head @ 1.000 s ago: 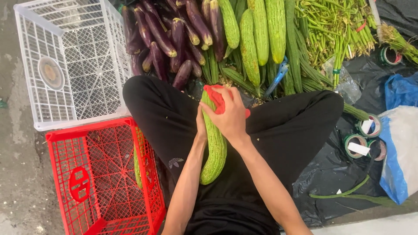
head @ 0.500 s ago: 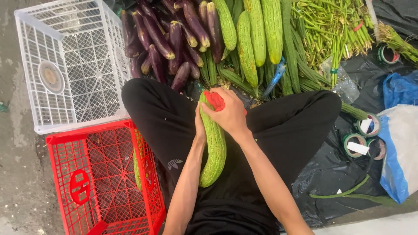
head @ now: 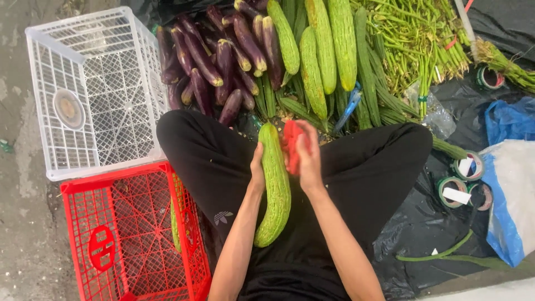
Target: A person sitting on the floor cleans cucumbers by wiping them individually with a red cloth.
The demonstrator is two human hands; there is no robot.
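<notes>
Gourd: we hold a long, pale green, bumpy-skinned bitter gourd [head: 275, 187] lengthwise over our lap, its rounded top end pointing toward the heap of vegetables and its tapered lower end resting on our black clothing [head: 362, 167]. Its skin is ridged and warty, lighter along the middle.

Left hand: our left hand [head: 257, 168] is closed against the gourd's left side near its upper half, thumb and fingers gripping it.

Right hand: our right hand [head: 307, 158] sits just right of the gourd's top and is clamped on a small red piece of plastic or cloth [head: 291, 146]; we cannot tell exactly what it is. The red piece touches or nearly touches the gourd's upper right side.

Crates: a white plastic lattice crate [head: 95, 95] stands at our left, and a red plastic lattice crate [head: 131, 234] sits just below it, touching our left knee. A green vegetable [head: 175, 218] leans inside the red crate's right wall.

Heap ahead: glossy purple aubergines [head: 223, 53] lie beside more pale green bitter gourds [head: 323, 44], dark green ridged gourds [head: 368, 78] and bundled green stalks [head: 423, 39].

Packages and labels: green tape rolls with white paper tabs [head: 462, 187] lie on the black plastic sheet [head: 423, 234] at our right, near a blue-and-white sack [head: 510, 195]. Another tape roll [head: 490, 78] lies near the sheet's far right edge.
</notes>
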